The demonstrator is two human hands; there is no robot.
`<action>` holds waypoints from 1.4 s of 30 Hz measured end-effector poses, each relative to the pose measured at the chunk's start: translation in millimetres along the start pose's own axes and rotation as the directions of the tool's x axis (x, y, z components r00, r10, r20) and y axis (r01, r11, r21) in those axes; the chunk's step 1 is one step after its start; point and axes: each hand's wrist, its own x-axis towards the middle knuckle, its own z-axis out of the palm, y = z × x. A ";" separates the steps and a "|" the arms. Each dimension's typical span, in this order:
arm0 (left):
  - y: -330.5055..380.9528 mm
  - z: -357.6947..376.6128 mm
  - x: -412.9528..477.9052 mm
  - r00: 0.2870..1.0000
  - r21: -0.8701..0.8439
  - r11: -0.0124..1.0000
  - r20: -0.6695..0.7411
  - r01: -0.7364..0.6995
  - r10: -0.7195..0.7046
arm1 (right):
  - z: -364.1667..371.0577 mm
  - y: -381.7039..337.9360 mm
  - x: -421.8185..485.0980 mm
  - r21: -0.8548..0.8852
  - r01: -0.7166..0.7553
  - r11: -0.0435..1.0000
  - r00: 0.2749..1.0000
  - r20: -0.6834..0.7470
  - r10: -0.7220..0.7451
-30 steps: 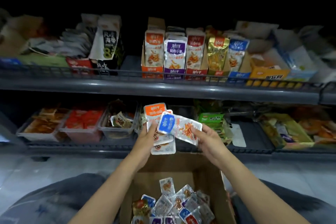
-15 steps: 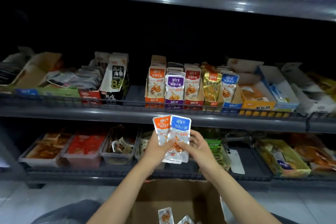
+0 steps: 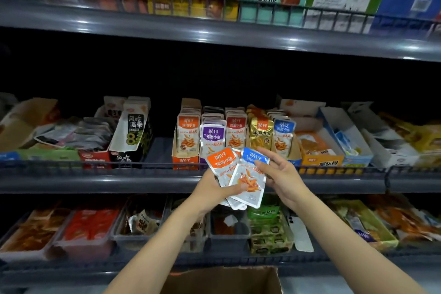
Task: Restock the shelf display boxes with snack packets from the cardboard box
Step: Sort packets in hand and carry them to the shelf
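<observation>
Holding snack packets (image 3: 222, 164), left grip (image 3: 210, 194) clamped beneath; right grip (image 3: 284, 178) pinching blue-topped packet (image 3: 249, 181)

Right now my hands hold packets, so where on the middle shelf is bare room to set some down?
One bare gap, between the black seaweed box and the orange box. Right of that the boxes stand side by side; left of the seaweed box lies a packet heap.
</observation>
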 end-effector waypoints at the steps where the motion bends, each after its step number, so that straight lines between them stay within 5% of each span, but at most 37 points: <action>1: 2.4 1.3 6.5 1.000 0.008 1.000 0.003 -0.009 0.009 | -3.5 -3.1 4.5 0.044 -0.025 0.999 1.000 -0.001 0.025; 4: 12.4 5.6 24.7 0.999 0.009 1.000 0.025 -0.027 0.027 | -15.6 -12.9 15.4 0.139 -0.098 0.985 0.995 0.036 0.094; 11: 21.2 19.0 68.1 0.999 0.109 0.994 0.051 -0.014 0.008 | -61.7 -38.7 41.3 -0.077 -0.078 0.994 0.995 0.050 0.082; 20: 34.3 20.8 121.3 0.999 0.114 0.993 -0.018 0.039 -0.037 | -133.6 -85.5 96.5 -0.321 0.228 0.919 0.941 -0.169 -0.292; 25: 37.5 22.3 147.3 0.999 0.182 0.982 -0.018 0.047 -0.045 | -143.3 -81.8 139.1 -0.531 0.279 0.800 0.911 -0.119 -0.396; 29: 37.7 26.0 158.8 0.999 0.202 0.979 0.002 0.030 -0.032 | -135.8 -74.7 160.3 -0.727 0.329 0.603 0.896 0.038 -0.443; 35: 33.1 28.5 163.8 0.998 0.192 0.980 0.020 0.051 -0.056 | -140.5 -46.8 174.7 -0.848 0.274 0.453 0.916 0.087 -0.391; 39: 31.1 27.5 163.4 0.998 0.194 0.980 0.021 0.051 -0.057 | -139.4 -42.3 171.3 -0.934 0.250 0.253 0.904 0.132 -0.407; 42: 31.3 28.1 160.5 0.999 0.214 0.976 0.014 0.034 -0.038 | -135.4 -42.9 164.1 -0.947 0.221 0.234 0.914 0.118 -0.388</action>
